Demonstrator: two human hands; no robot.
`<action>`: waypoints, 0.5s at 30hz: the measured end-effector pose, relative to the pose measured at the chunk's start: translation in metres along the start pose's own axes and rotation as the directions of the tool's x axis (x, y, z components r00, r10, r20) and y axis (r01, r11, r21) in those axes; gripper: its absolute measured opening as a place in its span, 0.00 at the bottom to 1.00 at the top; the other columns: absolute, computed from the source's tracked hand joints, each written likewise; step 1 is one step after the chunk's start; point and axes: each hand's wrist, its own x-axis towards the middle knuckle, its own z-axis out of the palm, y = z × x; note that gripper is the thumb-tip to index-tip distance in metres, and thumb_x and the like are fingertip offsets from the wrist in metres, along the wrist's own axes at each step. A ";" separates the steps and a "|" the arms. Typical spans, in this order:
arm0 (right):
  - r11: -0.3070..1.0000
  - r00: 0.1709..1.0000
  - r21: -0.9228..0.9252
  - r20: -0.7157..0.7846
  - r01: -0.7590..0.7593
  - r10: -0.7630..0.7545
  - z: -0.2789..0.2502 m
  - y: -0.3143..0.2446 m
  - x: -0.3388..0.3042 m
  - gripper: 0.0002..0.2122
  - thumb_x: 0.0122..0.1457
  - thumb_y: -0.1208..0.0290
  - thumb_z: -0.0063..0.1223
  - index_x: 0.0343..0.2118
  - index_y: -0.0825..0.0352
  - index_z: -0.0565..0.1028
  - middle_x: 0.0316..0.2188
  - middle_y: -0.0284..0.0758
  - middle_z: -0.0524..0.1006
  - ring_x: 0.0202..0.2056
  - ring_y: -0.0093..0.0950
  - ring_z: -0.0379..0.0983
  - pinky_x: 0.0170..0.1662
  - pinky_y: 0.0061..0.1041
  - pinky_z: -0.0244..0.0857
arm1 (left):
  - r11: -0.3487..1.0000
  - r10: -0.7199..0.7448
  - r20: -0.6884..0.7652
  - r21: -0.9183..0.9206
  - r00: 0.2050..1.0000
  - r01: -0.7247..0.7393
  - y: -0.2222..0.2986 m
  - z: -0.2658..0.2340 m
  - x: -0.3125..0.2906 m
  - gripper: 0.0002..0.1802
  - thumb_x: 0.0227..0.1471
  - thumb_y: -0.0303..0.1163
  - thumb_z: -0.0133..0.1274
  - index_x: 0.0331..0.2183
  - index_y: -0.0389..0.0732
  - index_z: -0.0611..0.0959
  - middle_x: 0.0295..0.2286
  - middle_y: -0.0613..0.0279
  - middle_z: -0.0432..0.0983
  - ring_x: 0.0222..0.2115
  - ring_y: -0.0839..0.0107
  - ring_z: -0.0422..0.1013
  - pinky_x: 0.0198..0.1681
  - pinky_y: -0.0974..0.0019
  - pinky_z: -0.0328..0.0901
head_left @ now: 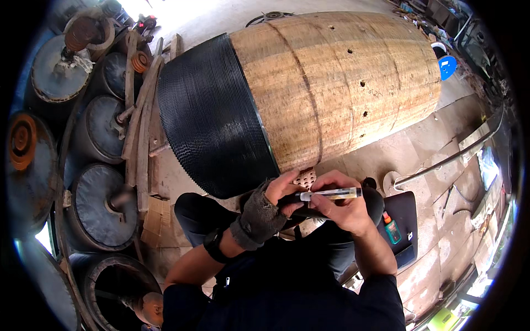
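Observation:
My right hand pinches a slim marker-like tube with a pale body and dark ends, held nearly level above my lap. My left hand, in a dark, worn fingerless glove, has its thumb and fingers closed around the tube's left end. Behind the hands shows a pinkish piece with dark holes, partly hidden. Just beyond lies a big barrel-shaped wooden drum, marked with dark lines and several holes. Ribbed black material covers its left end.
Large metal-faced cylinders stand along the left, with wooden planks beside them. At my right, a green bottle with an orange top lies on a dark seat-like pad. A blue disc is by the drum's far right end.

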 end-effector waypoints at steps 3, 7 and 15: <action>0.986 0.991 0.106 -0.007 -0.129 0.131 0.006 0.004 -0.009 0.07 0.59 0.79 0.62 0.36 0.70 0.74 0.27 0.33 0.79 0.30 0.17 0.76 0.33 0.17 0.69 | 0.999 -0.012 0.057 -0.040 0.998 0.014 -0.010 0.003 -0.013 0.31 0.61 0.33 0.55 0.60 0.36 0.61 0.48 0.44 0.73 0.50 0.56 0.73 0.54 0.56 0.67; 0.972 0.990 0.207 -0.065 -0.112 0.128 0.013 0.021 -0.017 0.08 0.60 0.77 0.62 0.37 0.69 0.73 0.25 0.34 0.79 0.25 0.19 0.76 0.28 0.16 0.69 | 0.979 0.032 0.068 0.199 0.997 -0.045 -0.003 0.003 -0.017 0.30 0.59 0.30 0.56 0.58 0.35 0.63 0.46 0.45 0.75 0.48 0.54 0.74 0.53 0.54 0.67; 0.963 0.979 0.188 -0.035 -0.192 0.202 0.058 0.046 0.001 0.09 0.62 0.72 0.59 0.39 0.70 0.72 0.23 0.35 0.78 0.22 0.21 0.75 0.24 0.19 0.69 | 0.913 -0.107 -0.002 0.396 0.994 0.099 0.022 -0.030 -0.036 0.20 0.55 0.30 0.54 0.50 0.36 0.74 0.42 0.46 0.77 0.43 0.52 0.75 0.47 0.53 0.68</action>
